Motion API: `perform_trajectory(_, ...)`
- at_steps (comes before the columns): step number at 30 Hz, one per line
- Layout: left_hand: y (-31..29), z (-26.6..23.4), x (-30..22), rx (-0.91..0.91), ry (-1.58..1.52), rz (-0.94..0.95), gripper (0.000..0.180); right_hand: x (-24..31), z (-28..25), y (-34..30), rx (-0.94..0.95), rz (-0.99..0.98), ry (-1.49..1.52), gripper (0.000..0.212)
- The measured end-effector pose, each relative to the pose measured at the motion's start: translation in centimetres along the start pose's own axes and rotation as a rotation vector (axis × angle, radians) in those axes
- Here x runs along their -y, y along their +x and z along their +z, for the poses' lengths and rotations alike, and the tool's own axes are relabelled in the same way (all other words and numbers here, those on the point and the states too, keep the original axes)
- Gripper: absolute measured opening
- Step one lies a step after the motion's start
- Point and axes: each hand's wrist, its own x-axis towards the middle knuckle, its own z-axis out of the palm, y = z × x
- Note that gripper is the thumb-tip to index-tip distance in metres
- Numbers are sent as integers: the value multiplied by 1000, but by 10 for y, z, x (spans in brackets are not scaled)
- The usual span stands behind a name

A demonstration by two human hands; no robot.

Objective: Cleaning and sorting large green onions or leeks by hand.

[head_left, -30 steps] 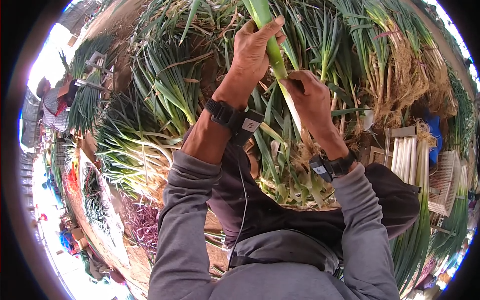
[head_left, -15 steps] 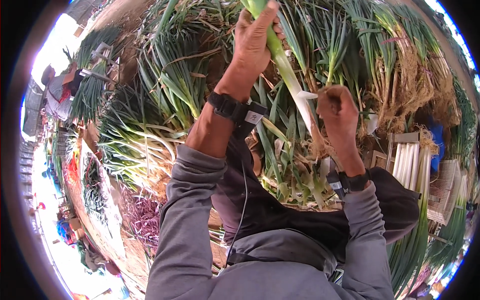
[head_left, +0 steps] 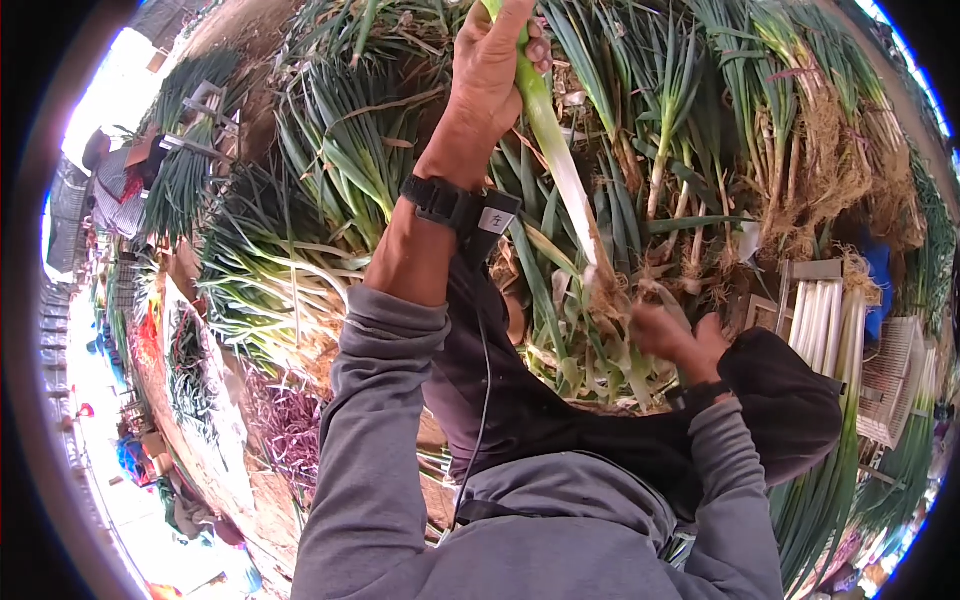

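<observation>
My left hand [head_left: 490,75] is wrapped round the green upper stem of a large scallion [head_left: 562,165] at the top of the view. Its white shank slants down to the right and ends in a tuft of brown roots. Just right of those roots is my right hand [head_left: 672,336], somewhat smeared, with the thumb standing apart from the fingers; I see nothing held in it. Stripped outer leaves [head_left: 590,365] lie in a heap under the root end.
Unpeeled scallions [head_left: 790,130] with dry roots are piled along the far side. White-stemmed scallions [head_left: 285,290] lie at left, near purple trimmings [head_left: 285,425]. Cleaned white stalks [head_left: 815,325] rest in a rack at right, beside a pale crate [head_left: 890,385].
My right hand has dropped from beside the white shank to below the root end, and its fist has loosened. My left hand and the scallion have shifted slightly left.
</observation>
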Motion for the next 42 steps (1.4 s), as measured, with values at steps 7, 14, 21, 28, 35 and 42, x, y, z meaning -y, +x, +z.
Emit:
perform_trajectory(7,-4,-2,9,-8,-28,17,30,99,-83,29,-613,-195,372,29)
perform_trajectory(14,-4,11,30,20,-22,-68,37,182,-158,97,-895,-402,373,29)
perform_trajectory(21,-2,-4,41,-6,-83,-50,37,175,-157,113,-900,-289,324,22)
perform_trajectory(28,-3,-3,41,48,-97,-130,36,172,-175,105,-674,-235,421,17)
perform_trajectory(35,-9,14,44,17,-120,-117,44,171,-154,102,-956,-381,-132,17)
perform_trajectory(42,-1,7,57,-80,-153,-32,53,182,-143,100,-908,-454,-319,20)
